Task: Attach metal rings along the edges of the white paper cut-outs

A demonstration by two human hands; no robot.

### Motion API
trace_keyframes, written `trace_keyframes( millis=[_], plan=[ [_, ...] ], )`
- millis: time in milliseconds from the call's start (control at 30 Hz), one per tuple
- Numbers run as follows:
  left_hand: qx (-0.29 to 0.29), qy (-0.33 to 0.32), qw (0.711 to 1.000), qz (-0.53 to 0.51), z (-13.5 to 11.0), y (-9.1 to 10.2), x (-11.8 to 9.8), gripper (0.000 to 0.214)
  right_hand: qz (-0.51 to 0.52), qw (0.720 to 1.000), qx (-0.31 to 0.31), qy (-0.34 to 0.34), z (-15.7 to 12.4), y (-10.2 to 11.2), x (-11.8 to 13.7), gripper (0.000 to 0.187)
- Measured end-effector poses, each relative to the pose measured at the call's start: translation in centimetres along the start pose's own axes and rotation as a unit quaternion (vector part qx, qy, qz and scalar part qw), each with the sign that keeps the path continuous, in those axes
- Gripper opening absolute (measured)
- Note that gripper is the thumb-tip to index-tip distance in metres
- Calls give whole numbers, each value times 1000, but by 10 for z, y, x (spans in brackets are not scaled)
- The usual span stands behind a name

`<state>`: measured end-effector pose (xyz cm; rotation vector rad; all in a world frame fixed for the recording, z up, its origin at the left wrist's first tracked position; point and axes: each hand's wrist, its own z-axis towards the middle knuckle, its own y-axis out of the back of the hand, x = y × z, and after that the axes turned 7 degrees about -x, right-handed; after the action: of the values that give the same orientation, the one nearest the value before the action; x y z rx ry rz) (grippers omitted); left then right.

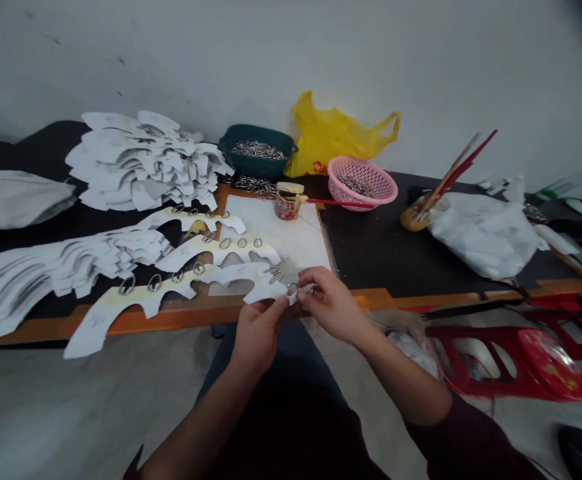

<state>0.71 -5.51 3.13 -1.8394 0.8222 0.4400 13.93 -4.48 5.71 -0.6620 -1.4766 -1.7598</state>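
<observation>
Left hand (pixel 259 340) pinching white card (pixel 265 289), right hand (pixel 329 305) pinching small metal ring (pixel 292 288), apparently

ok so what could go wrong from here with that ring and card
The metal ring pinched by the right hand could slip and drop past the table edge. The left hand holds the white card right beside it, so the card could tear or bend. The finished card strip overhangs the orange table edge and might get knocked off.

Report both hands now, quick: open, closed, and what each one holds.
Left hand: closed, pinching the end of a white card cut-out.
Right hand: closed, fingertips gripping a metal ring at that cut-out's edge.
</observation>
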Motion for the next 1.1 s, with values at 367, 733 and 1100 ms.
trace_keyframes(
  millis=[367, 733, 1100],
  plan=[
    [47, 31, 998, 34, 2, 8, 6, 37, 73, 996, 48, -13, -4, 0, 3, 8],
    [8, 91, 996, -8, -3, 12, 2, 31, 270, 928, 111, -233, -3, 1, -10, 8],
    [-4, 37, 998, -44, -5, 3, 4, 21, -109, 966, -103, 208, -20, -1, -7, 15]
  ],
)
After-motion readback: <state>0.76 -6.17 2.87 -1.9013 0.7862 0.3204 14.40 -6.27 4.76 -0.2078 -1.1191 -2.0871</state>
